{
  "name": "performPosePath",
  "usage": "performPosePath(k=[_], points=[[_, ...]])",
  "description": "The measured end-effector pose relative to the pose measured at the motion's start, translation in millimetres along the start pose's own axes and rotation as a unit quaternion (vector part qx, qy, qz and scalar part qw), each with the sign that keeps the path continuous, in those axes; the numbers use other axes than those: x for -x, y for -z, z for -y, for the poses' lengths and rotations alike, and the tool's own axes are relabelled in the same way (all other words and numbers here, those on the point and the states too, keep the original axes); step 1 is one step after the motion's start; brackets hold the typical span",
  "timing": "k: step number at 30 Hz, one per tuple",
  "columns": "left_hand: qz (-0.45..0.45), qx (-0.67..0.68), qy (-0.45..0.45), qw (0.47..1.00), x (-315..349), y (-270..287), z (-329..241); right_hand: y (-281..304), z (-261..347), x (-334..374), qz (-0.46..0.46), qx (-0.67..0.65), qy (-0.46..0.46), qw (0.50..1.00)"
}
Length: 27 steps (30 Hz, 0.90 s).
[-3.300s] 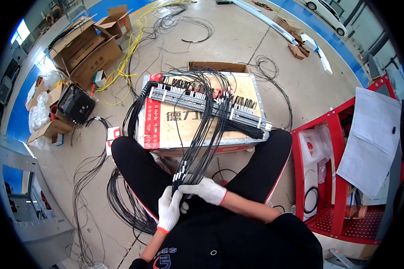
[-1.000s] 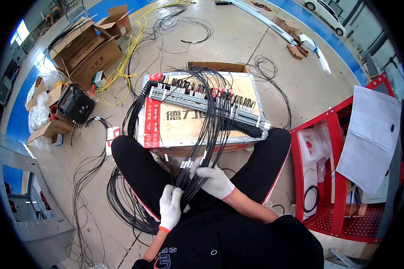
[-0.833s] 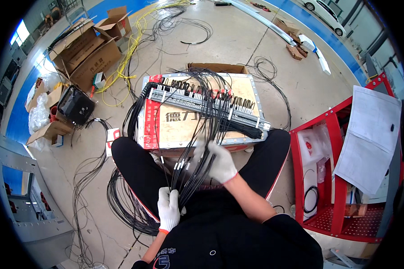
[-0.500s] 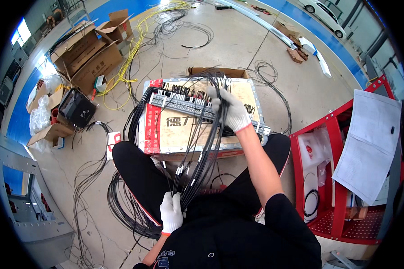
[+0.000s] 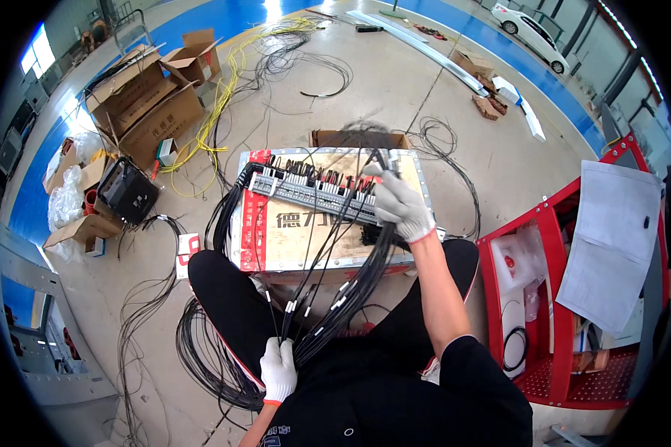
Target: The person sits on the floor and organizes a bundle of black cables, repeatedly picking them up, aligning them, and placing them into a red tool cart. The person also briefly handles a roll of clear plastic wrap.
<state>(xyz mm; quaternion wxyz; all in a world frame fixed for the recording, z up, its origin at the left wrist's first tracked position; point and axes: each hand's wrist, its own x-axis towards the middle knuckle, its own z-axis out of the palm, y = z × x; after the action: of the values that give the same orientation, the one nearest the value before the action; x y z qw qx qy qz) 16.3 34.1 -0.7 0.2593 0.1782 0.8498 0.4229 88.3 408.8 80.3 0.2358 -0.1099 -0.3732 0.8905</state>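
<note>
In a white knit glove, my right hand point(image 5: 402, 205) is closed round a bundle of thin black wires point(image 5: 367, 279) above the right part of a wooden case point(image 5: 282, 249). The wires sag from there toward my lap, and white marker sleeves show along them. Low in front of my body, my gloved left hand point(image 5: 279, 369) grips the lower wires. A grey metal rail point(image 5: 306, 195) with a row of small connectors and black wire loops lies slanted on the case. My right hand hides its right part. The free wire ends beyond that hand are blurred.
Coils of black cable point(image 5: 205, 357) lie left of my legs. Opened cardboard boxes point(image 5: 153, 112) and yellow cable point(image 5: 220, 119) are at the far left. To the right stands a red metal frame point(image 5: 563, 313) with paper sheets point(image 5: 611, 242) on it. A grey cabinet point(image 5: 48, 335) is at the left.
My right hand has moved slightly right and down with the wires, whose bundle now bows further right. The left hand has shifted slightly left and down, still gripping.
</note>
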Motion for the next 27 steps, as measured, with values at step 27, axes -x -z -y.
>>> performPosePath(k=[27], points=[[0.014,0.071,0.055,0.996,12.8,21.1,3.8,10.7,16.9,-54.7,-0.113,0.610,-0.061,0.782]])
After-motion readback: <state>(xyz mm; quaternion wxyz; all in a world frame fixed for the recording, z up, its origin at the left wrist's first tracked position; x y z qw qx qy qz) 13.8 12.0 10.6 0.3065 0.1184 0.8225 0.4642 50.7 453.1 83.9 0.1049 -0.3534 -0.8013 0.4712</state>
